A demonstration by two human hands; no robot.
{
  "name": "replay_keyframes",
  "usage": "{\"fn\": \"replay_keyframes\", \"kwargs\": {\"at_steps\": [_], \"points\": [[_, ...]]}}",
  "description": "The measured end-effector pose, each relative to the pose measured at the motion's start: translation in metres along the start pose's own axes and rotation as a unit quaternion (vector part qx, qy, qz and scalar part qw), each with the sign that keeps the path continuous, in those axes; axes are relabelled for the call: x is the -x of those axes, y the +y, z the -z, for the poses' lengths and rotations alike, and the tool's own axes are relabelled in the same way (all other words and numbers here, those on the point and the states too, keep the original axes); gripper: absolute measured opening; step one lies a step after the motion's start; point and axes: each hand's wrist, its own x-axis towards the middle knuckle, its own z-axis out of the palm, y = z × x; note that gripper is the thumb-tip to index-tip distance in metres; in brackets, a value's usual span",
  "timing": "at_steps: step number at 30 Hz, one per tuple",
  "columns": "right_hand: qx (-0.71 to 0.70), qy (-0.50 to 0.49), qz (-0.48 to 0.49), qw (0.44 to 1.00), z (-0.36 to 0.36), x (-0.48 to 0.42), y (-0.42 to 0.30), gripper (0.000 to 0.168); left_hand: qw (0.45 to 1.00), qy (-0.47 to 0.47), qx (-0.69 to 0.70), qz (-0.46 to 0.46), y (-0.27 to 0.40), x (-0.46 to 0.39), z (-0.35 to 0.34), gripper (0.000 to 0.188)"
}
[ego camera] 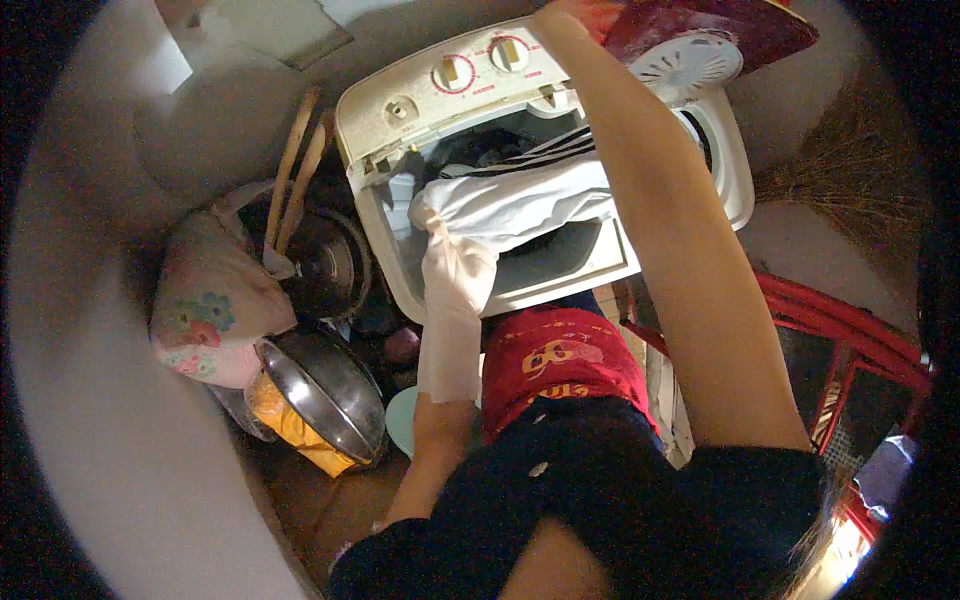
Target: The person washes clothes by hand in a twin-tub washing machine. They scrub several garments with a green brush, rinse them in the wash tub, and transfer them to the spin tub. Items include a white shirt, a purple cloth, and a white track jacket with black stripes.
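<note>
A white-gloved left hand, my left hand (459, 259), grips one end of a white garment with black stripes (536, 199), stretched over the open tub of a twin-tub washing machine (457, 304). Dark cloth (487, 150) lies inside the tub. My bare right hand (562, 16) is at the top edge of the view, past the control panel (397, 109) with its two dials; its fingers are blurred or cut off, against something red. My right forearm crosses the machine and hides the garment's far end. Right of it, a slotted white round cover (686, 64) stands by the spin-tub opening.
Left of the machine are a metal basin (322, 390), a dark pot lid (322, 262), wooden handles (296, 172), a flowered cloth (217, 300) and a yellow bag (300, 431). At right stand a twig broom (847, 165) and a red metal frame (847, 322). A wall runs along the left.
</note>
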Motion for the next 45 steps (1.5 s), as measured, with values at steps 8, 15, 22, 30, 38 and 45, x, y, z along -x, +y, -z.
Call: {"fn": "replay_keyframes", "kwargs": {"at_steps": [8,15,22,30,38,45], "points": [[0.289,-0.242,0.08,0.923,-0.051,-0.019,-0.023,0.036,0.997,-0.033,0.066,0.012,0.005,0.0,0.034,0.039],[0.693,0.004,0.276,0.666,-0.157,-0.011,-0.031,0.029,0.997,-0.04,0.017,0.063,0.003,-0.028,-0.024,0.043],[-0.62,0.17,-0.099,0.76,-0.022,0.064,-0.027,0.06,0.993,-0.105,-0.048,0.039,0.018,-0.035,-0.035,0.042],[-0.778,0.176,-0.116,0.592,0.054,0.202,-0.016,0.057,0.635,-0.053,-0.69,-0.342,0.035,0.001,-0.069,0.033],[-0.547,0.154,-0.165,0.806,0.018,0.249,-0.073,0.047,0.98,-0.162,-0.101,-0.046,0.036,0.049,-0.102,0.048],[-0.671,0.19,-0.027,0.716,0.08,0.263,-0.084,0.048,0.971,-0.155,-0.175,-0.047,0.037,0.06,-0.095,0.04]]}}
